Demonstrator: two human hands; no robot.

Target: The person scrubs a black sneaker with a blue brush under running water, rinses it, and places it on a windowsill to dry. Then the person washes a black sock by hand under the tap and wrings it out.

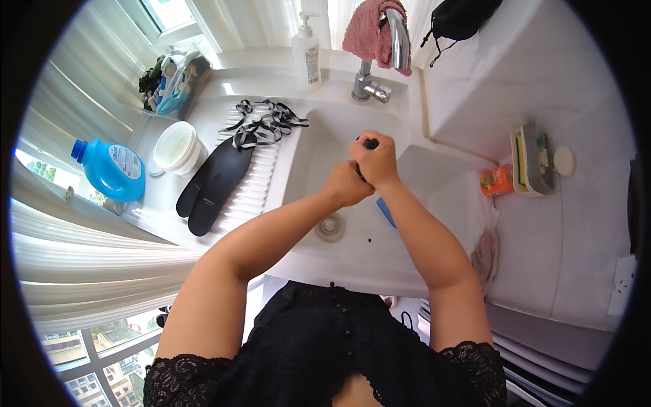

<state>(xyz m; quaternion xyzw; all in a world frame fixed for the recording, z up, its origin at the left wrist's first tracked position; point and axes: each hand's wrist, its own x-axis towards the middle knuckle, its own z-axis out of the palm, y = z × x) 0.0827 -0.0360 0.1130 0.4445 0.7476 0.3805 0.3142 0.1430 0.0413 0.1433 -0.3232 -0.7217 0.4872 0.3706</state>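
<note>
Over the white sink, my left hand and my right hand are both closed, one just above the other, around a small black thing. Only bits of it show at the top of my right fist and between the hands, so its kind is hidden. Below my right wrist, a blue object lies in the basin, partly covered by my forearm. The round drain is nearer to me. On the ribbed washboard to the left rest a pair of black insoles and black-and-white shoelaces.
A chrome tap with a pink cloth over it stands behind the basin, beside a white pump bottle. At left are a blue detergent bottle, a white tub and a clear bin. A wall-mounted sponge holder is at right.
</note>
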